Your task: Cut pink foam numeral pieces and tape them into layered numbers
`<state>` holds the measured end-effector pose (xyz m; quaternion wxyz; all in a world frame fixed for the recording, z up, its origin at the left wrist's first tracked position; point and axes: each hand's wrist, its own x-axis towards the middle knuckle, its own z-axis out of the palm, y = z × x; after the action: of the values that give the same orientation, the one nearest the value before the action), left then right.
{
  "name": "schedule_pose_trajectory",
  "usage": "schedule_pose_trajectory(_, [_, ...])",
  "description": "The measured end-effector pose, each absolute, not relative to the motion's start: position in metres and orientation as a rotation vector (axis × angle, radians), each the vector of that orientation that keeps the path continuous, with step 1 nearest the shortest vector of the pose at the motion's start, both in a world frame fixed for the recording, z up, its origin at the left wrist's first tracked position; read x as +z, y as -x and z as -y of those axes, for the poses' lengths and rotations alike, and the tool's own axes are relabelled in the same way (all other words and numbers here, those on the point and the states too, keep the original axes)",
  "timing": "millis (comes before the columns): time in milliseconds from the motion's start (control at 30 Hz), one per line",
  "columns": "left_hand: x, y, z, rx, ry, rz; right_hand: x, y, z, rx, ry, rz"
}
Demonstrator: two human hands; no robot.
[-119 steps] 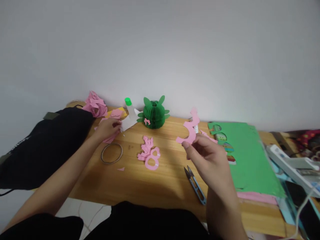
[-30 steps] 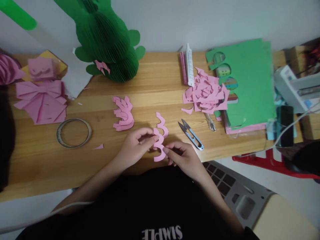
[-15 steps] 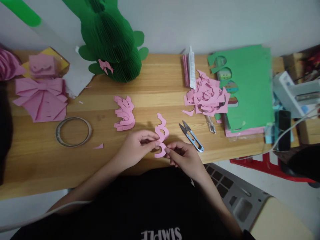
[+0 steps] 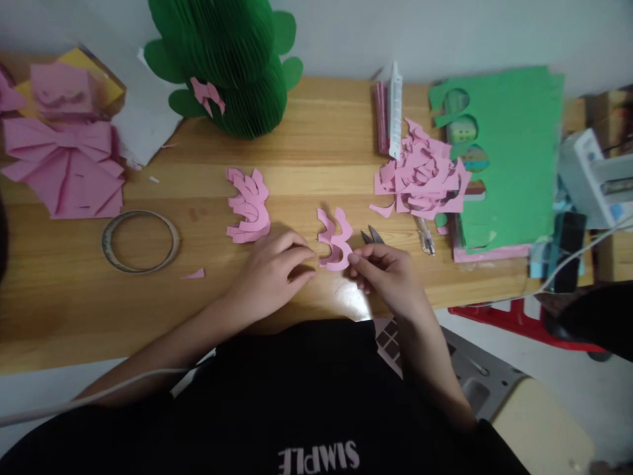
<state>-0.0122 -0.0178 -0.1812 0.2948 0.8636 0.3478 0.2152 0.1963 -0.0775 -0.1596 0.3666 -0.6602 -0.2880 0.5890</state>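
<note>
A pink wavy paper cutout (image 4: 341, 231) with scalloped edges is held at its lower right edge by my right hand (image 4: 383, 274), thumb and finger pinched together. Just left of it, my left hand (image 4: 277, 270) has thumb and fingertips apart, close to the paper's left edge with nothing between them. A stack of similar pink cutouts (image 4: 250, 211) lies beyond my left hand. Thread snips (image 4: 372, 235) are mostly covered by my right hand, only the blade tips showing.
Pink scraps (image 4: 422, 175), a white tube (image 4: 395, 112) and green paper sheets (image 4: 519, 158) are at the right. A green honeycomb paper figure (image 4: 222, 66) stands at the back. Leftward are a tape roll (image 4: 105, 244) and a folded pink paper dress (image 4: 74, 168).
My left hand has let go of the pink cutout. The cutout now shows two wavy strips side by side and sits further right with my right hand, which now covers the snips.
</note>
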Motion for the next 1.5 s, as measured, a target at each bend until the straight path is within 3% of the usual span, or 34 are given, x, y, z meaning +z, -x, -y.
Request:
schedule_pose_trajectory(900, [-0.186,0.001,0.028,0.665,-2.350,-1.058,-0.163,-0.188,0.068,1.485,1.802,0.886])
schedule_pose_trajectory(1500, [-0.177,0.017,0.018,0.586,-2.668,-0.618,-0.162,-0.185,0.065,1.454,1.839,0.878])
